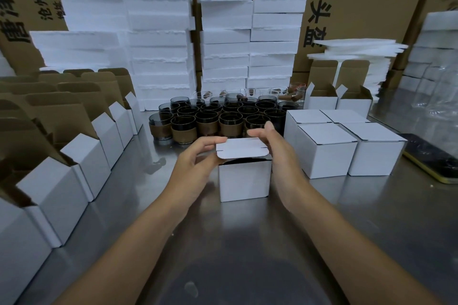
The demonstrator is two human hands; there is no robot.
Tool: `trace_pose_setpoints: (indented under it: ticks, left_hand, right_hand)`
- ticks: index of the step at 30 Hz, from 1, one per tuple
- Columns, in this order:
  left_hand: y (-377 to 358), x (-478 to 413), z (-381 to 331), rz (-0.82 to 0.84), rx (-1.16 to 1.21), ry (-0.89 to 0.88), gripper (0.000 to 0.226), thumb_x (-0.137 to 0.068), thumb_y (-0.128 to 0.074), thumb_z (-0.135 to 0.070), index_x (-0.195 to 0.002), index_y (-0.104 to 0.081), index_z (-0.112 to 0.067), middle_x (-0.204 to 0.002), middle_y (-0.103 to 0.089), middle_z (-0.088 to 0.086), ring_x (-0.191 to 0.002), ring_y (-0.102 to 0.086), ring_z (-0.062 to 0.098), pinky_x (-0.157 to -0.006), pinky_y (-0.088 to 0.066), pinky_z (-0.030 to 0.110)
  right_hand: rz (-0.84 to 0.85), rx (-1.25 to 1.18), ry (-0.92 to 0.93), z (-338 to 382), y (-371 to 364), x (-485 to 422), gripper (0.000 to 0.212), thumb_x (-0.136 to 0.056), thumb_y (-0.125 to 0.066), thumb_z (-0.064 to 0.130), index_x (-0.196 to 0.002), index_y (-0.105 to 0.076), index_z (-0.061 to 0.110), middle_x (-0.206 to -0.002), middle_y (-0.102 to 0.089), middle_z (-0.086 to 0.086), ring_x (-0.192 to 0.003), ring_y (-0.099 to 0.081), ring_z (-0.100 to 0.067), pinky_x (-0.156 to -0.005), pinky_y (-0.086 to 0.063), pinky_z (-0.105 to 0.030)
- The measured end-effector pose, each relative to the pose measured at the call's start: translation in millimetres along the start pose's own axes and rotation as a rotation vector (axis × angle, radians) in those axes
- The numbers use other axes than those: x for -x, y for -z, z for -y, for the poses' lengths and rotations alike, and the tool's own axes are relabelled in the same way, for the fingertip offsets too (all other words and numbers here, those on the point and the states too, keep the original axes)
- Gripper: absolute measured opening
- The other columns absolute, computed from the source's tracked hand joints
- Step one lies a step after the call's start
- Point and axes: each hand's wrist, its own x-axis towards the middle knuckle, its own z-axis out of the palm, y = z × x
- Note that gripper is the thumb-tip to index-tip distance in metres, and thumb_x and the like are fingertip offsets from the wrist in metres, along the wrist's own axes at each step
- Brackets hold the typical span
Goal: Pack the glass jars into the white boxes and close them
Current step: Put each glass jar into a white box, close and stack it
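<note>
2 hands on white box (244, 181): left hand (198, 158) pinches lid (241, 147) (ajar), right hand (275, 146) flat against it.

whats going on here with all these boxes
A person is closing a white box on the steel table. The left hand pinches its lid, the right hand is open at the lid's right edge; the lid is not yet tucked in. Dark glass jars wait behind, four closed boxes stand right.
</note>
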Motion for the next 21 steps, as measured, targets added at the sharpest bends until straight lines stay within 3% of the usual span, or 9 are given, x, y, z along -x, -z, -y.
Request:
trace_pose_setpoints:
  ticks: [2,3,7,9,11,12,14,16,21]
  left_hand:
    - [1,0,2,-0.001,-0.014,-0.023,0.019,-0.092,-0.057,-0.022,-0.095,-0.067,-0.038,-0.103,-0.065,-0.019,-0.080,-0.056,-0.019,-0.063,-0.043,0.005]
    - [1,-1,3,-0.002,-0.029,-0.030,0.020,-0.093,-0.055,-0.022,-0.095,-0.067,-0.038,-0.101,-0.066,-0.019,-0.080,-0.056,-0.019,-0.062,-0.043,0.006]
    - [4,-4,5,0.008,-0.077,-0.033,0.038,-0.098,-0.039,-0.022,-0.093,-0.067,-0.048,-0.095,-0.063,-0.036,-0.091,-0.052,-0.020,-0.067,-0.039,0.004]
    - [7,-2,5,0.061,-0.090,-0.033,0.033,-0.098,-0.036,-0.038,-0.095,-0.064,-0.056,-0.105,-0.058,-0.039,-0.101,-0.049,-0.019,-0.069,-0.038,0.003]
    - [9,3,3,0.127,-0.096,-0.051,0.025,-0.087,-0.039,-0.064,-0.101,-0.059,-0.059,-0.107,-0.057,-0.040,-0.102,-0.047,-0.022,-0.068,-0.039,-0.003]
    - [9,4,3,0.142,-0.096,-0.070,0.032,-0.080,-0.043,-0.072,-0.104,-0.058,-0.057,-0.109,-0.058,-0.037,-0.104,-0.049,-0.020,-0.073,-0.039,-0.001]
    - [8,2,8,0.127,-0.103,-0.101,0.046,-0.070,-0.049,-0.074,-0.109,-0.056,-0.050,-0.114,-0.060,-0.025,-0.112,-0.051,-0.008,-0.092,-0.043,0.015]
    - [5,2,8,0.102,-0.114,-0.125,0.045,-0.070,-0.054,-0.070,-0.109,-0.056,-0.046,-0.115,-0.060,-0.018,-0.114,-0.052,-0.002,-0.103,-0.041,0.034]
    - [1,0,8,0.065,-0.119,-0.137,0.044,-0.067,-0.052,-0.067,-0.105,-0.055,-0.046,-0.112,-0.061,-0.019,-0.112,-0.055,-0.001,-0.105,-0.041,0.043]
  right_hand:
    - [0.080,0.065,0.141,1,-1,8,0.039,-0.084,-0.043,0.064,-0.100,-0.063,0.035,-0.114,-0.057,0.018,-0.103,-0.049,0.015,-0.086,-0.034,-0.003]
    - [0.105,0.101,0.183,1,-1,12,0.039,-0.082,-0.047,0.067,-0.102,-0.061,0.036,-0.116,-0.056,0.019,-0.100,-0.047,0.019,-0.078,-0.033,0.001]
    - [0.080,0.183,0.213,-6,4,10,0.037,-0.077,-0.060,0.052,-0.108,-0.060,0.031,-0.114,-0.059,0.015,-0.104,-0.053,0.005,-0.084,-0.042,-0.012]
    - [0.059,0.171,0.217,-8,4,8,0.040,-0.075,-0.064,0.051,-0.109,-0.060,0.030,-0.111,-0.061,0.017,-0.104,-0.055,0.003,-0.087,-0.045,-0.017]
    - [0.039,0.147,0.236,-9,4,6,0.052,-0.066,-0.060,0.059,-0.108,-0.060,0.028,-0.109,-0.062,0.017,-0.101,-0.056,0.007,-0.083,-0.045,-0.012]
    - [0.035,0.130,0.250,-9,4,5,0.054,-0.064,-0.060,0.060,-0.107,-0.060,0.027,-0.108,-0.063,0.016,-0.099,-0.057,0.007,-0.080,-0.044,-0.009]
    - [0.038,0.106,0.275,-10,3,3,0.047,-0.066,-0.060,0.057,-0.103,-0.061,0.028,-0.104,-0.064,0.015,-0.096,-0.058,0.007,-0.077,-0.042,-0.006]
    - [0.040,0.099,0.287,-10,3,2,0.038,-0.068,-0.060,0.054,-0.099,-0.060,0.031,-0.101,-0.063,0.016,-0.092,-0.058,0.009,-0.073,-0.041,-0.005]
    - [0.027,0.090,0.299,-9,2,2,0.034,-0.069,-0.058,0.052,-0.096,-0.060,0.031,-0.096,-0.062,0.017,-0.083,-0.056,0.012,-0.068,-0.041,-0.005]
